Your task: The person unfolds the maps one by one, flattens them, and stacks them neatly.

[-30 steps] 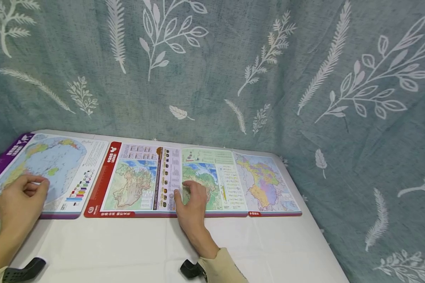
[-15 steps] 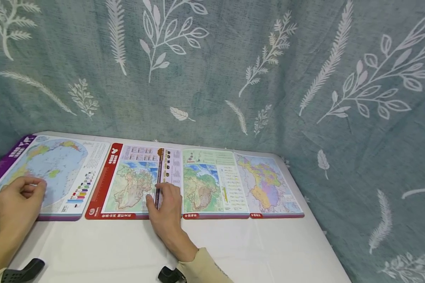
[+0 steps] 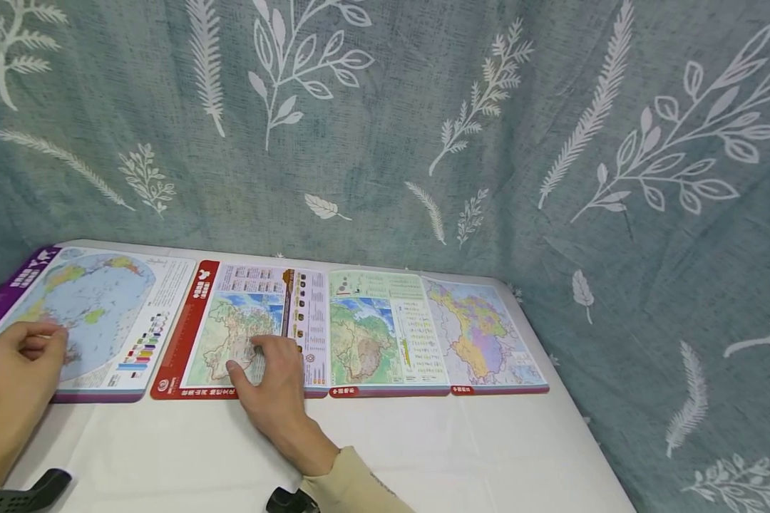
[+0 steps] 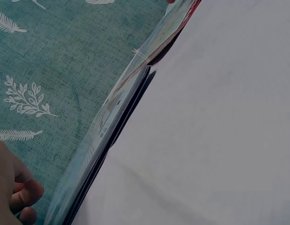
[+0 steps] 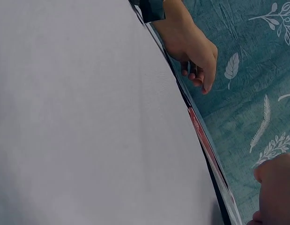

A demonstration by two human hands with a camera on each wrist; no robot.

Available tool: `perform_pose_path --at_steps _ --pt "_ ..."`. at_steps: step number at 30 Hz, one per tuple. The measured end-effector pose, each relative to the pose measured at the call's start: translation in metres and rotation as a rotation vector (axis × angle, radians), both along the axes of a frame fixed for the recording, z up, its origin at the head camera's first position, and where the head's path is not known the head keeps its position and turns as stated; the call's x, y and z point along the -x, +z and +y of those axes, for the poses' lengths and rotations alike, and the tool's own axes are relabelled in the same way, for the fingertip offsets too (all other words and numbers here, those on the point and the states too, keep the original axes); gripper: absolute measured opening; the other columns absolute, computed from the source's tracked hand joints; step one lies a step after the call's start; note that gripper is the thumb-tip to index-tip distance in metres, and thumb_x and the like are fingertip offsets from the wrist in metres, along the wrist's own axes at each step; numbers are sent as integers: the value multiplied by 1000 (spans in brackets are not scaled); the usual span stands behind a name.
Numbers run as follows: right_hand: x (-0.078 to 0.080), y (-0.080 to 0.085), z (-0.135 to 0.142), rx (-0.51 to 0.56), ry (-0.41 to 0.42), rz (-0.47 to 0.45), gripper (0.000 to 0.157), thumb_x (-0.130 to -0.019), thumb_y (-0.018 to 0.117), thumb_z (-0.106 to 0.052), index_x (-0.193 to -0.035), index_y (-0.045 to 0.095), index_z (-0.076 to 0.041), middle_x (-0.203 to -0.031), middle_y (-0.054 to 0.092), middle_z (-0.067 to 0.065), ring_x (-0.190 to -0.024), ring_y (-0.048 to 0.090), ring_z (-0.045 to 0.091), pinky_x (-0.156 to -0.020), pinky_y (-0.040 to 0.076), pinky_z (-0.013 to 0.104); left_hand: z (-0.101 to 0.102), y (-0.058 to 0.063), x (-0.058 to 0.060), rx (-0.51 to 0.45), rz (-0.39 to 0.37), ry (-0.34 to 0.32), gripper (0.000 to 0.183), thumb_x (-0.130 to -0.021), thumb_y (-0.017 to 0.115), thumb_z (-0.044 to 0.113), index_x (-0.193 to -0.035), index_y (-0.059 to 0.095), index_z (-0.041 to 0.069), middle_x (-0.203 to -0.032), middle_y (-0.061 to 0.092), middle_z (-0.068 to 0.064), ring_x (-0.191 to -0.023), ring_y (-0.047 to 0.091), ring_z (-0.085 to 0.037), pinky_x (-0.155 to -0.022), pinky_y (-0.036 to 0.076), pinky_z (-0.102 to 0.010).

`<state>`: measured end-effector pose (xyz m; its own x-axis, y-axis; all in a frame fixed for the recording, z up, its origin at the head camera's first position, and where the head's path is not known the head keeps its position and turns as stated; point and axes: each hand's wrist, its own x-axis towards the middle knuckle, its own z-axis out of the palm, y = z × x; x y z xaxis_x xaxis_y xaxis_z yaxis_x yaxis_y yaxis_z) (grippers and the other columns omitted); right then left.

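Over the purple-edged world map [image 3: 112,296] at the left hovers my left hand [image 3: 16,367], fingers loosely curled with nothing between them. My right hand [image 3: 272,381] is over the red-edged map sheet [image 3: 224,328], thumb and fingers apart and relaxed, holding nothing. To the right of it lie a green relief map [image 3: 359,349] and a multicoloured map [image 3: 478,324], edge to edge. The left wrist view has the left hand [image 4: 11,187] beside the map edge. Both hands appear in the right wrist view, the left hand [image 5: 194,49] farther off and the right hand [image 5: 278,190] near.
A white table [image 3: 462,449] carries the maps, which lie in a row along its back. A teal curtain [image 3: 372,221] with white leaf prints hangs behind and at the right. Black wrist devices show below each hand, one at the left wrist [image 3: 35,491].
My right hand has moved left, from the green relief map across to the red-edged map sheet. My left hand has drifted slightly left. The maps lie as before.
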<state>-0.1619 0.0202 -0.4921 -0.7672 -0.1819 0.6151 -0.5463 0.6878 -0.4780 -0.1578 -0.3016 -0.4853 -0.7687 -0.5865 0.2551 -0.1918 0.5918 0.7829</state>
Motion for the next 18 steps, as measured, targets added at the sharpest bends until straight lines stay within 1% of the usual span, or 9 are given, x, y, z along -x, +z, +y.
perform_pose_path --at_steps 4,8,10,12,15,18 --pt "-2 1 -7 -25 22 -52 43 -92 79 -39 -122 69 -9 -113 72 2 -112 60 16 -99 46 33 -4 -1 1 -22 -24 20 33 -102 60 20 -124 69 -3 -70 42 28 -61 39 10 -57 32 -10" --pt "-4 2 -12 -76 30 -78 47 -91 79 -42 -123 69 -11 -115 73 0 -117 60 16 -104 46 33 -9 -3 2 -45 -48 34 36 -104 56 20 -131 66 -2 -83 51 13 -66 38 6 -59 32 -10" --pt "-5 3 -15 -93 43 -92 47 -90 80 -42 -123 68 -11 -116 72 -1 -118 60 16 -106 46 33 -12 -4 2 -46 -62 34 38 -106 54 19 -134 63 -4 -91 55 1 -69 37 5 -60 32 -10" --pt "-5 3 -17 -118 49 -86 47 -90 80 -42 -123 68 -11 -116 72 -1 -119 60 16 -107 45 31 -16 -5 2 -40 -78 40 40 -106 51 18 -136 61 -5 -96 55 -7 -71 35 5 -61 31 -12" --pt "-4 3 -21 -144 64 -70 47 -89 81 -42 -122 67 -12 -117 71 -2 -119 60 14 -107 45 29 -22 -5 1 -9 -92 62 40 -106 49 15 -138 60 -7 -104 58 -19 -76 39 -4 -64 30 -17" --pt "-4 3 -25 -174 72 -37 46 -88 82 -43 -120 68 -12 -117 71 -2 -120 60 13 -107 45 27 -28 -10 1 20 -102 106 42 -106 47 15 -140 58 -6 -117 58 -28 -86 48 -24 -69 27 -22"
